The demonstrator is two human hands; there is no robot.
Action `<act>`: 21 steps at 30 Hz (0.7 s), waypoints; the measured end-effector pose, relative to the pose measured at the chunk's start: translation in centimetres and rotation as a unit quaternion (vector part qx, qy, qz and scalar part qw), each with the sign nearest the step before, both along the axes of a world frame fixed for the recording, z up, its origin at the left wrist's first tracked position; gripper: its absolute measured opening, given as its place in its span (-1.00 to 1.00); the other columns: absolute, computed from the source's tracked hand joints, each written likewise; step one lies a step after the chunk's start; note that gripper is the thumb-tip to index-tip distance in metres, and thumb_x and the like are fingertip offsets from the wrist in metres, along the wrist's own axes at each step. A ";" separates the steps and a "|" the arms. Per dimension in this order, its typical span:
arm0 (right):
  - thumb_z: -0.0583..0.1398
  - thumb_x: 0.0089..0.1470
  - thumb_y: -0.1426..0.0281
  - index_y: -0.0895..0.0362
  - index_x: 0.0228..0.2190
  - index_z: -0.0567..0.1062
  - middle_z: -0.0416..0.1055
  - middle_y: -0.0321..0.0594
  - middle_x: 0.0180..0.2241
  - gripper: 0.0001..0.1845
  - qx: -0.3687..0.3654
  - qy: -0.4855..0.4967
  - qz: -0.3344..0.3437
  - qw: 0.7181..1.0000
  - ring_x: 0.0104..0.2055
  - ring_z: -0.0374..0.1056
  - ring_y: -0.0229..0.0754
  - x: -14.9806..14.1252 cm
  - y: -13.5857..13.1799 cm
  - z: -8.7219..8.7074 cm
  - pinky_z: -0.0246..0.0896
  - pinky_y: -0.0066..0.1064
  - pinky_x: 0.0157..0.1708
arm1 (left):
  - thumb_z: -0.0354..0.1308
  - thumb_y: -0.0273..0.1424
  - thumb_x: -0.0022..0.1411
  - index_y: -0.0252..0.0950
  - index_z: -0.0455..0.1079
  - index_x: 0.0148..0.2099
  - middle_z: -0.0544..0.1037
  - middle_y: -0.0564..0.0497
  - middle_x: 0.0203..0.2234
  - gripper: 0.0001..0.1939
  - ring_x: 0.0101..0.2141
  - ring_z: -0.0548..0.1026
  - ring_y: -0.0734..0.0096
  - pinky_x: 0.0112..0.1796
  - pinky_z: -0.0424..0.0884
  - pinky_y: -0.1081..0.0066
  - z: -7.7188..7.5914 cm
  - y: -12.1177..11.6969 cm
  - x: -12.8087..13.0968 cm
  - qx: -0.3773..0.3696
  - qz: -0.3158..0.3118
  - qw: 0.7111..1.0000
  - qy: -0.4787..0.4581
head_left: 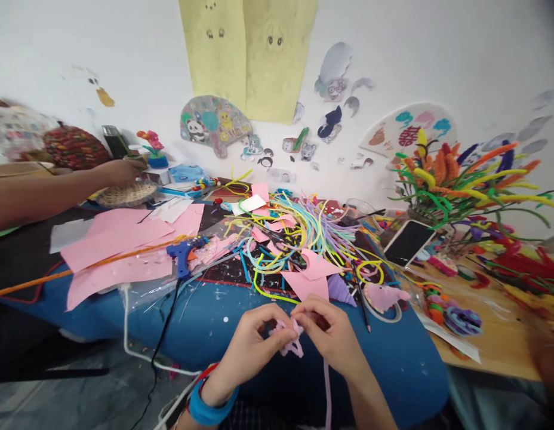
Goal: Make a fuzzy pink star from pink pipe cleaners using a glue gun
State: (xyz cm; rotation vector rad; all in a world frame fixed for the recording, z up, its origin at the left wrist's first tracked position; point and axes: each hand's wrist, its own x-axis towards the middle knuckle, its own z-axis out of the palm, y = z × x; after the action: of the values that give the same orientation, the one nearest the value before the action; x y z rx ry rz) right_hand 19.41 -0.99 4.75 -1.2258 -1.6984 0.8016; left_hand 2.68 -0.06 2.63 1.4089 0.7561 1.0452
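Between my two hands is a light pink pipe cleaner bent into a small zigzag shape. My left hand, with a blue band at the wrist, pinches its left side between thumb and fingers. Pressed against the top right of the shape are the closed fingertips of my right hand. A long pale pink length hangs down below my right hand. Just beyond my hands, pieces of pink paper lie at the table's edge.
A blue glue gun lies left on pink sheets. Loose pipe cleaners pile up in the middle. A phone leans before a bouquet of fuzzy stems. Another person's arm reaches in from the left. A pencil lies near the edge.
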 end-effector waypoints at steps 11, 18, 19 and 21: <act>0.05 0.24 0.50 0.11 -0.23 0.50 0.47 -0.19 -0.34 -0.78 0.121 -0.140 -0.022 0.982 -0.31 0.42 -0.20 -0.5 -2.4 -0.5 0.31 -0.41 -0.28 | 0.29 -0.35 0.16 -0.31 0.50 -0.40 0.54 0.00 -0.51 -0.86 -0.47 0.47 0.41 -0.41 0.38 0.47 -0.9 0.1 0.8 0.109 0.199 0.974 0.028; 0.16 0.16 0.46 0.09 -0.36 0.49 0.45 -0.29 -0.47 -0.90 0.104 -0.128 -0.086 0.983 -0.45 0.41 -0.24 -0.8 -2.4 -0.7 0.30 -0.49 -0.44 | 0.14 -0.30 0.28 -0.30 0.52 -0.21 0.55 -0.05 -0.36 -0.80 -0.52 0.51 0.45 -0.46 0.46 0.47 -0.4 -0.2 0.8 0.047 0.100 0.994 0.010; 0.16 0.16 0.46 0.09 -0.37 0.49 0.45 -0.30 -0.48 -0.90 0.096 -0.114 -0.098 0.984 -0.46 0.41 -0.25 -0.9 -2.4 -0.9 0.30 -0.51 -0.46 | 0.16 -0.27 0.26 -0.30 0.51 -0.18 0.55 -0.05 -0.36 -0.78 -0.53 0.52 0.44 -0.46 0.48 0.46 -0.5 -0.2 0.9 0.015 0.079 0.997 -0.015; 0.18 0.15 0.44 0.10 -0.38 0.48 0.47 -0.29 -0.46 -0.93 0.082 -0.092 -0.120 0.985 -0.46 0.42 -0.25 -1.0 -2.3 -1.2 0.30 -0.52 -0.48 | 0.23 -0.24 0.20 -0.34 0.49 -0.18 0.56 -0.02 -0.45 -0.74 -0.57 0.50 0.45 -0.48 0.48 0.45 -0.7 -0.1 1.1 -0.054 0.055 0.995 -0.058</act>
State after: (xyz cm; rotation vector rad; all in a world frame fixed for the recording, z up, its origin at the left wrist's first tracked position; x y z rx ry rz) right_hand 18.39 -3.25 3.55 -1.3908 -1.6827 0.4062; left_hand 3.78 -0.12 1.90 1.2151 0.7999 1.1440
